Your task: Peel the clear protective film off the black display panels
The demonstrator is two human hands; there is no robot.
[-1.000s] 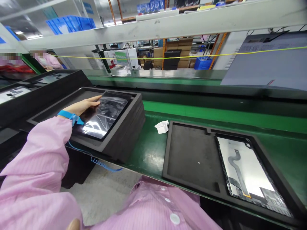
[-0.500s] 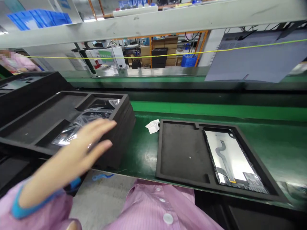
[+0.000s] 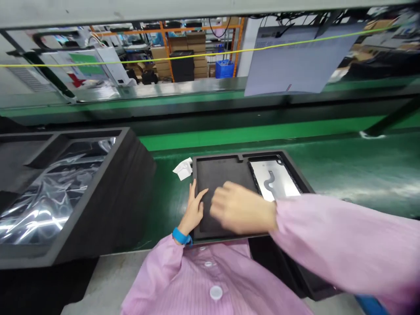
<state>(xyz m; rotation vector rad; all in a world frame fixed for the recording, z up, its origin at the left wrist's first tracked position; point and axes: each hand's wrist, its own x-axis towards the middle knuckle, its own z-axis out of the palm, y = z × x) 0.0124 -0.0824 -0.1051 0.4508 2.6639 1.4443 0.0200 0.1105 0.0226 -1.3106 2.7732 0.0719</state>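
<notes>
A black foam tray (image 3: 223, 160) lies on the green bench in front of me. Its right recess holds a tablet-like panel (image 3: 278, 181) with a silver back and a grey flex cable; my right forearm covers its lower part. My left hand (image 3: 194, 211), with a blue wristband, rests at the tray's left edge, fingers spread, holding nothing. Over the tray's left recess is my right hand (image 3: 241, 208), blurred, its fingers curled in. Whatever might be inside those fingers is hidden. Beside the tray's left rim lies a crumpled white paper piece (image 3: 183, 169).
To the left rises a stack of black foam trays (image 3: 121, 201), the top one holding clear plastic film (image 3: 62, 188). A grey-white sheet (image 3: 292, 61) hangs beyond the bench, and a yellow cord (image 3: 197, 56) runs across. Below the bench edge at right is another black tray (image 3: 315, 280).
The view has turned right. My left hand has gone from over the tray stack to the left edge of the single tray. My right hand has come into view above it.
</notes>
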